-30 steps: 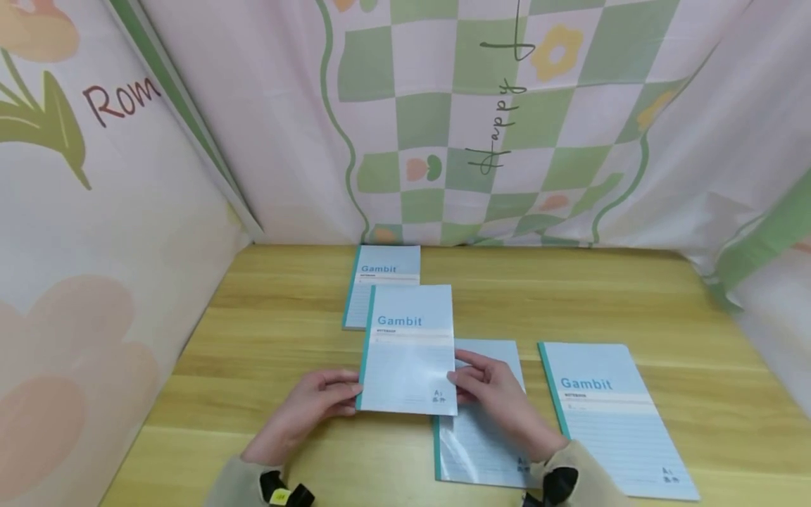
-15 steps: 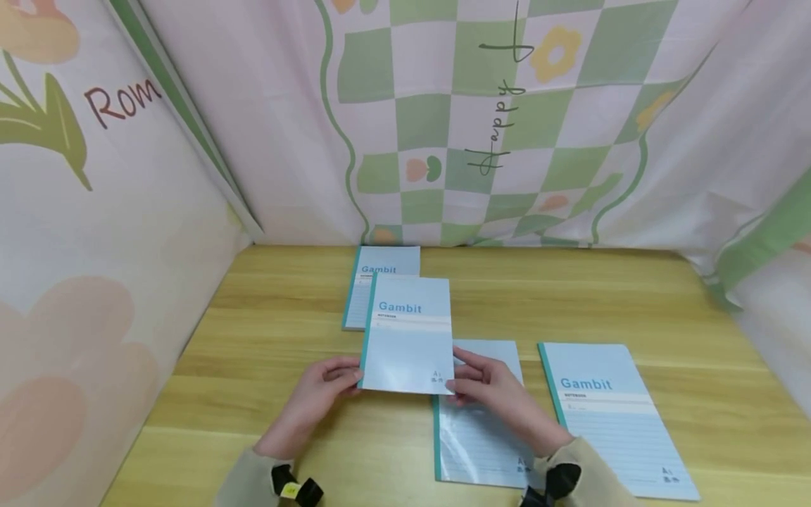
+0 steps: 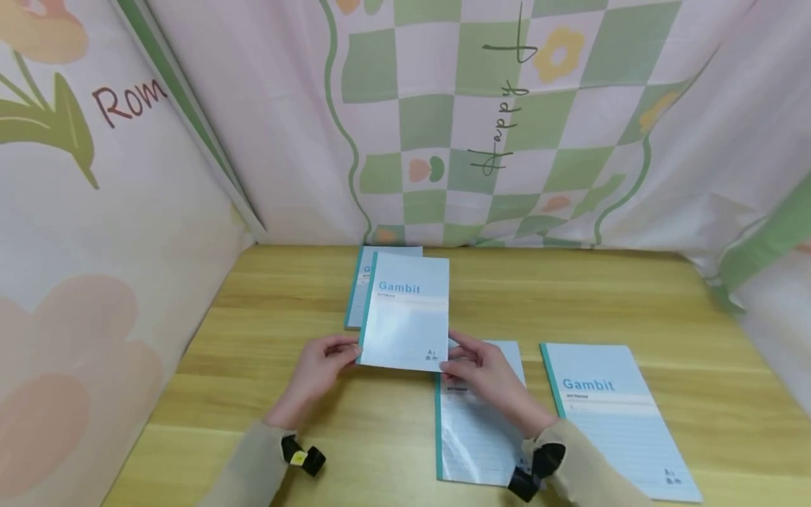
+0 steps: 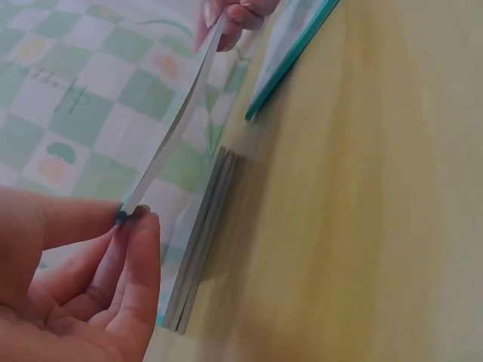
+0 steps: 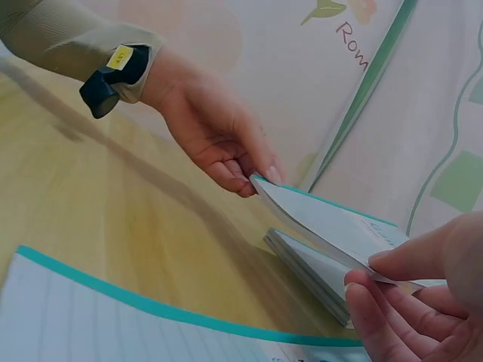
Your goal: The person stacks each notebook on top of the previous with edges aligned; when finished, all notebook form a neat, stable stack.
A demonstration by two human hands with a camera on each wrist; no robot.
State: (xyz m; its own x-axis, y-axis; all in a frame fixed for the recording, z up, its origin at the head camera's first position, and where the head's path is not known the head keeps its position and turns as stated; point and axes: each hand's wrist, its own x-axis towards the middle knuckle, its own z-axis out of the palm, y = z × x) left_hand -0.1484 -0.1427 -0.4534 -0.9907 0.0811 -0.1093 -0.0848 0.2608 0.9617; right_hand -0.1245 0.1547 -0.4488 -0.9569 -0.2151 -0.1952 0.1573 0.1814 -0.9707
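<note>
Raised notebook (image 3: 407,313) has moved forward, hiding more of the rear stack (image 3: 357,290).
Left grip (image 3: 318,371) and right grip (image 3: 489,374) pinch its edges, still unplaced.

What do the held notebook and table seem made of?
Held notebook: probably paper or thin card, smooth and slightly glossy; it bends and catches a sheen. Table: wood or wood-look laminate, satin finish, judging by yellowish grain streaks.

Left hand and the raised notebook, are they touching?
Touching: the left wrist view shows the left hand pinching the raised notebook by its teal corner.
</note>
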